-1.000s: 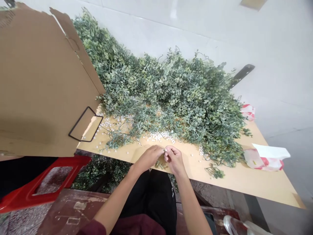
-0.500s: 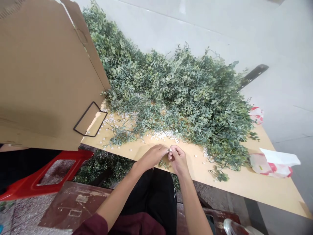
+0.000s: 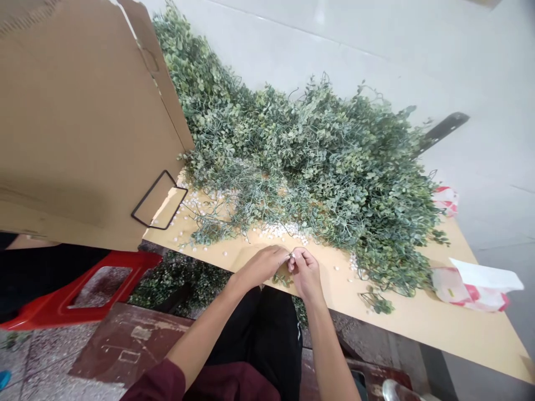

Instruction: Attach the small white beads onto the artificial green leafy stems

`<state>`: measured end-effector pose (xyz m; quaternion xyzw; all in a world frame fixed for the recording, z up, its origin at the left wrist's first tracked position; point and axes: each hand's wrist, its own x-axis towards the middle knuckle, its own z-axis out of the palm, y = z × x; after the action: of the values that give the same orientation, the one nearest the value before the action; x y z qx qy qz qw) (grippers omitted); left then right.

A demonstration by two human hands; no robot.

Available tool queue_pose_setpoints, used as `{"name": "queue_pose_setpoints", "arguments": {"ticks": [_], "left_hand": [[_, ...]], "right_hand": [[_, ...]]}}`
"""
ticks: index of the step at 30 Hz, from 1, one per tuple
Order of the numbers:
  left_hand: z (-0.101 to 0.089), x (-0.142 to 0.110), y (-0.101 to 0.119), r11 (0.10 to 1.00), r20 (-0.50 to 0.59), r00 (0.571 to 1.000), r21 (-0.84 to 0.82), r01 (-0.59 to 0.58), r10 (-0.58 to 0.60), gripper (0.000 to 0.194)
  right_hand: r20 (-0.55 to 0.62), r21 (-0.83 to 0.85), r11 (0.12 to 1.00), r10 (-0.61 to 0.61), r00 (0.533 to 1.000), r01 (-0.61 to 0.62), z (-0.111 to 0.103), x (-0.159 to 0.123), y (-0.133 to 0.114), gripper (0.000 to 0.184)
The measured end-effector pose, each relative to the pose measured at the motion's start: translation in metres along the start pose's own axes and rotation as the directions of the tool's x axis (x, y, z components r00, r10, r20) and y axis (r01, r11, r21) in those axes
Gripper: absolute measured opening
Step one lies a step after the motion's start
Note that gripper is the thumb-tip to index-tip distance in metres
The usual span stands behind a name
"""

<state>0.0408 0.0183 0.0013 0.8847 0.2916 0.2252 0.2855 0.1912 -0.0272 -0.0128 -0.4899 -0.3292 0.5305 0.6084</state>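
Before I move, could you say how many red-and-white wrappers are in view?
2: the far wrapper by the right edge of the greenery, the near wrapper on the table; greenery may hide others.

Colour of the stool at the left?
Red, best seen in the head view.

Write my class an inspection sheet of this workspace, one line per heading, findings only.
Surface: tan tabletop, strewn with small white beads.
Job's things: heaped leafy artificial-looking greenery; a small sprig at the near edge.
Clutter: red-and-white wrapper, thin black rectangular frame, dark strip with holes.
Grippers: bare left hand and right hand, fingertips pinching a tiny piece, too small to identify.
Cables: nothing seen.
Surroundings: large cardboard sheet or box at left, red plastic stool, worn dark-red bench, more greenery below the table.
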Motion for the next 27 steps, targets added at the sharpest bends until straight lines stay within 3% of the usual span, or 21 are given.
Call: {"name": "queue_pose_setpoints", "arguments": {"ticks": [5, 22, 27], "left_hand": [[0.0022, 0.001, -0.0026, 0.999, 0.008, 1.0, 0.037, -0.007, 0.007, 0.024], [0.0031, -0.0002, -0.0031, 0.997, -0.013, 1.0, -0.07, 0.027, -0.028, 0.029], [0.0036, 0.0003, -0.0036, 0.996, -0.018, 0.999, -0.083, 0.03, -0.032, 0.028]], "right_hand": [[-0.019, -0.05, 0.998, -0.034, 0.999, 0.033, 0.0009, 0.0003, 0.0029, 0.025], [-0.002, -0.149, 0.989, -0.021, 1.0, 0.02, 0.0032, 0.0007, 0.0032, 0.024], [-0.042, -0.188, 0.98, -0.073, 0.996, 0.064, 0.0044, -0.0004, 0.0048, 0.025]]}}
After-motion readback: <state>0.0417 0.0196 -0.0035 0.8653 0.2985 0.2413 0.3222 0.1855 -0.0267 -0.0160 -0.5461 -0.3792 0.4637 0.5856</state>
